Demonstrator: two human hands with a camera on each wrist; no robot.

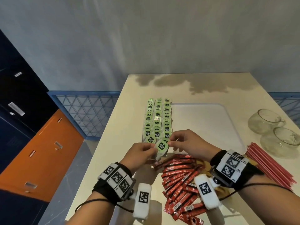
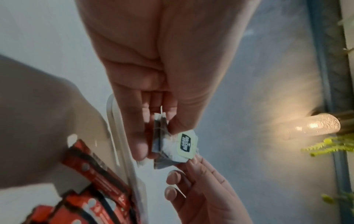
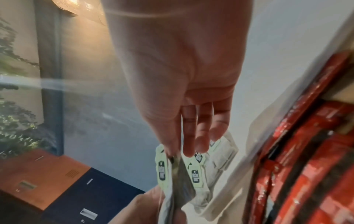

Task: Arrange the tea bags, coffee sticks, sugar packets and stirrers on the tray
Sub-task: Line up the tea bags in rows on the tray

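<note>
**Next tea bag heads for the rows**

While the left hand [image 1: 140,151] pinches a small stack of tea bags [image 1: 159,149], the right hand [image 1: 183,140] pinches the top one by its green tag. They hover just short of the rows of tea bags [image 1: 157,120] on the tray [image 1: 211,120]. Peel one bag cleanly, then lay it overlapping the nearest row, tag up. Coffee sticks [image 1: 181,179] and stirrers [image 1: 269,164] wait on the surface [image 1: 113,143].

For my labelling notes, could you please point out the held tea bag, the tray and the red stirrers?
held tea bag [image 1: 162,146]: head view, on its green tag.
tray [image 1: 203,120]: head view, on its bare white floor.
red stirrers [image 1: 269,164]: head view, mid-length of the bundle.
</note>
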